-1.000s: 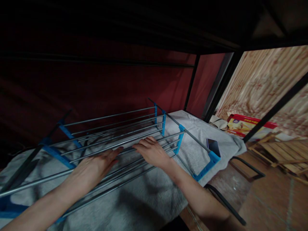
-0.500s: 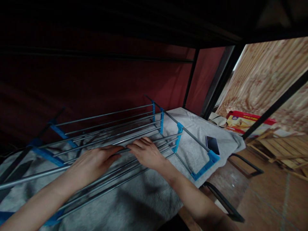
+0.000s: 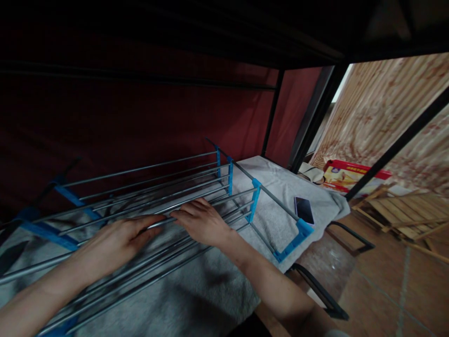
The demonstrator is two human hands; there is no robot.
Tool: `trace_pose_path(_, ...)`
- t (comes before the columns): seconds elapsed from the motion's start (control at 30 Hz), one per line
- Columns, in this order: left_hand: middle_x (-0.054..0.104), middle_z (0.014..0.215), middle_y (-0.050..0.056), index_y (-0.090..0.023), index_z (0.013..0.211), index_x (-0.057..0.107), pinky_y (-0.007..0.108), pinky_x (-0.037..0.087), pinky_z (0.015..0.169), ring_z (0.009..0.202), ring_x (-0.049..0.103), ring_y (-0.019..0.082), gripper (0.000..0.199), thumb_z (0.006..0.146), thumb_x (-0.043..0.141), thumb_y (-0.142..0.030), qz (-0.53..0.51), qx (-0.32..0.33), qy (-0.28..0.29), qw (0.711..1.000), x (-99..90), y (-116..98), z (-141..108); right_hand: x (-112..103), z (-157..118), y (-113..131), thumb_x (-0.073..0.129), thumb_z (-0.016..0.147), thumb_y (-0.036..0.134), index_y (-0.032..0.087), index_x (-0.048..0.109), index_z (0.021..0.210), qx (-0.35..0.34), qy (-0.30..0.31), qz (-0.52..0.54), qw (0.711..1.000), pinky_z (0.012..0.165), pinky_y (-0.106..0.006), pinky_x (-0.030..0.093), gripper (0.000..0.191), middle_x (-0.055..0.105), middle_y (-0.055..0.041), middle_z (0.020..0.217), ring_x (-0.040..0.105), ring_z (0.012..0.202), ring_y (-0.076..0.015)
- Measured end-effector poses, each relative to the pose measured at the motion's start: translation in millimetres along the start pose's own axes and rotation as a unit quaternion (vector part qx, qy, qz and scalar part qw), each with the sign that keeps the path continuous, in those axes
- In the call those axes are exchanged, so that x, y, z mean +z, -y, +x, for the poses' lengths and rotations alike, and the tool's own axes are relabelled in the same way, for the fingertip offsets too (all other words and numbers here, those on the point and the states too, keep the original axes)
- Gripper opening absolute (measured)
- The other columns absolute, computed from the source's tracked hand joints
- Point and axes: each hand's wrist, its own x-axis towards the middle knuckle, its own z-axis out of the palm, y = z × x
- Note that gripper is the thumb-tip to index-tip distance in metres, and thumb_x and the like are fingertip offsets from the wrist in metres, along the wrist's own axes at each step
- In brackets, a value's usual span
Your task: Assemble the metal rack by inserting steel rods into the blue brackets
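A metal-tube rack with blue plastic brackets (image 3: 255, 200) lies spread out on a grey blanket (image 3: 224, 299). Both hands are on one of its front tubes (image 3: 157, 224), near the middle of its length. My left hand (image 3: 117, 239) is closed round this tube, thumb toward me, and a short stretch of metal shows at the thumb. Just to the right, my right hand (image 3: 199, 221) curls over the same tube, knuckles up, its fingertips partly hidden. The two hands almost touch. More blue brackets (image 3: 66, 236) hold the tubes at the left end.
A phone (image 3: 304, 210) rests on the blanket at the right. Black frame posts (image 3: 271, 117) and a dark red curtain (image 3: 168, 121) enclose the back. Black curved handles (image 3: 319, 290) stick out by the blanket's edge. On the floor are a wooden slatted piece (image 3: 403, 210) and a red-yellow box (image 3: 354, 177).
The view has shifted slightly, so everything sits further left. My left hand and the rack's left brackets have moved left more than the right end. Both hands keep hold of the tube.
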Motion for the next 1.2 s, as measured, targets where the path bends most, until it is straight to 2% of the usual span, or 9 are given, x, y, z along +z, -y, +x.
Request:
trace_pose_path(0.27, 0.076, 0.126, -0.003, -0.034, 0.128, 0.071, 0.04, 0.054, 0.104, 0.119, 0.071, 0.028, 0.05, 0.095, 0.042, -0.058, 0.002, -0.009, -0.014, 1.0, 5.1, -2.5, 0.7, -9.8, -4.0, 3.0, 0.046, 0.109, 0.028, 0.024, 0.064, 0.129, 0.019, 0.027, 0.003, 0.999, 0.104, -0.034, 0.045, 0.027, 0.069, -0.0057, 0.123, 0.061, 0.111, -0.0177)
trace_pose_path(0.4, 0.078, 0.121, 0.0, -0.031, 0.125, 0.074, 0.04, 0.057, 0.099, 0.114, 0.073, 0.029, 0.056, 0.094, 0.037, -0.059, 0.015, -0.031, -0.015, 0.999, 7.7, -9.2, -3.1, -10.3, -40.6, 4.7, 0.048, 0.104, 0.019, 0.026, 0.061, 0.135, 0.099, -0.097, 0.044, 0.989, 0.107, -0.037, 0.046, 0.034, 0.064, -0.008, 0.134, 0.057, 0.125, -0.0203)
trace_pose_path(0.5, 0.077, 0.124, 0.001, -0.03, 0.125, 0.074, 0.039, 0.059, 0.095, 0.112, 0.074, 0.029, 0.06, 0.094, 0.034, -0.062, 0.021, -0.039, -0.013, 0.999, 9.8, -19.1, -7.5, -1.8, -84.8, -3.0, 0.042, 0.102, 0.015, 0.025, 0.062, 0.13, 0.24, -0.24, 0.093, 0.936, 0.106, -0.041, 0.049, 0.036, 0.064, -0.0103, 0.128, 0.058, 0.124, -0.0215)
trace_pose_path(0.57, 0.077, 0.125, 0.003, -0.029, 0.128, 0.072, 0.041, 0.059, 0.094, 0.111, 0.074, 0.031, 0.063, 0.094, 0.031, -0.062, 0.031, -0.045, -0.017, 0.998, 12.6, -25.7, -9.0, 5.1, -113.5, -14.7, 0.042, 0.098, 0.016, 0.025, 0.06, 0.131, 0.334, -0.295, 0.094, 0.89, 0.105, -0.045, 0.05, 0.039, 0.062, -0.0111, 0.126, 0.058, 0.123, -0.0237)
trace_pose_path(0.63, 0.076, 0.126, 0.005, -0.028, 0.133, 0.069, 0.043, 0.059, 0.093, 0.111, 0.074, 0.032, 0.065, 0.095, 0.026, -0.06, 0.044, -0.044, -0.019, 0.998, 17.3, -30.4, -8.8, 10.1, -136.5, -31.1, 0.044, 0.094, 0.018, 0.023, 0.053, 0.141, 0.404, -0.323, 0.086, 0.852, 0.107, -0.049, 0.049, 0.048, 0.059, -0.0127, 0.132, 0.055, 0.127, -0.0249)
trace_pose_path(0.77, 0.077, 0.123, 0.007, -0.028, 0.139, 0.065, 0.045, 0.058, 0.087, 0.105, 0.076, 0.033, 0.067, 0.099, 0.019, -0.057, 0.074, -0.033, -0.03, 0.996, 30.4, -30.4, -5.8, 11.5, -158.0, -69.7, 0.049, 0.089, 0.024, 0.02, 0.04, 0.154, 0.468, -0.325, 0.111, 0.815, 0.115, -0.052, 0.044, 0.066, 0.049, -0.016, 0.151, 0.048, 0.14, -0.0268)
trace_pose_path(0.87, 0.079, 0.119, 0.008, -0.028, 0.14, 0.064, 0.045, 0.058, 0.084, 0.102, 0.076, 0.034, 0.067, 0.101, 0.018, -0.057, 0.099, -0.028, -0.04, 0.994, 37.3, -26.6, -4.3, 7.7, -155.7, -92.1, 0.05, 0.088, 0.028, 0.022, 0.046, 0.151, 0.489, -0.327, 0.157, 0.793, 0.116, -0.051, 0.043, 0.063, 0.052, -0.0147, 0.152, 0.052, 0.139, -0.0272)
trace_pose_path(0.93, 0.079, 0.117, 0.007, -0.028, 0.141, 0.063, 0.044, 0.058, 0.083, 0.101, 0.076, 0.033, 0.067, 0.102, 0.017, -0.055, 0.109, -0.018, -0.041, 0.993, 38.7, -25.6, -3.8, 5.2, -150.7, -100.7, 0.051, 0.088, 0.028, 0.022, 0.051, 0.148, 0.476, -0.327, 0.187, 0.795, 0.117, -0.05, 0.042, 0.06, 0.057, -0.0129, 0.15, 0.055, 0.137, -0.0264)
trace_pose_path(1.2, 0.076, 0.126, 0.008, -0.026, 0.142, 0.062, 0.045, 0.057, 0.084, 0.104, 0.076, 0.033, 0.066, 0.103, 0.014, -0.048, 0.131, -0.015, -0.034, 0.991, 41.0, -31.8, -3.1, 5.0, -143.2, -103.4, 0.05, 0.085, 0.022, 0.022, 0.055, 0.146, 0.448, -0.328, 0.208, 0.805, 0.11, -0.047, 0.05, 0.061, 0.067, -0.0102, 0.138, 0.064, 0.125, -0.024)
